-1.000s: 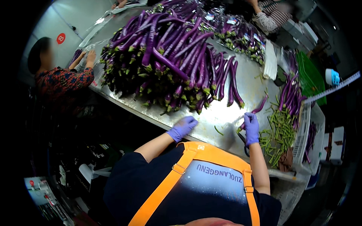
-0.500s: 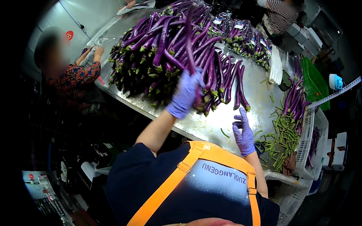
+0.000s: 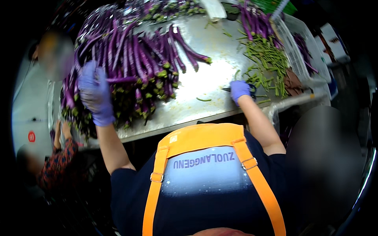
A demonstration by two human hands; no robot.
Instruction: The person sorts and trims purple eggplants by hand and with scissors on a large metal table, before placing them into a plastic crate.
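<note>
A big heap of long purple eggplants [image 3: 138,59] with green caps lies on a shiny metal table [image 3: 197,84]. My left hand [image 3: 94,92], in a purple glove, reaches into the left side of the heap, its fingers closed around one eggplant [image 3: 122,80] that lies crosswise. My right hand [image 3: 239,89], also gloved, rests on the table to the right and grips dark scissors [image 3: 228,89], blades pointing left. A small green scrap [image 3: 203,100] lies on the bare metal between my hands.
Cut green stems [image 3: 267,59] are piled right of my right hand. Beyond them, trimmed eggplants [image 3: 254,21] lie beside a white crate [image 3: 293,43]. Another person's patterned sleeve [image 3: 59,157] and hands show at the table's left end.
My left hand has moved further left into the heap and closed on an eggplant. My right hand, spread on the table before, now holds the scissors. The view has swung right.
</note>
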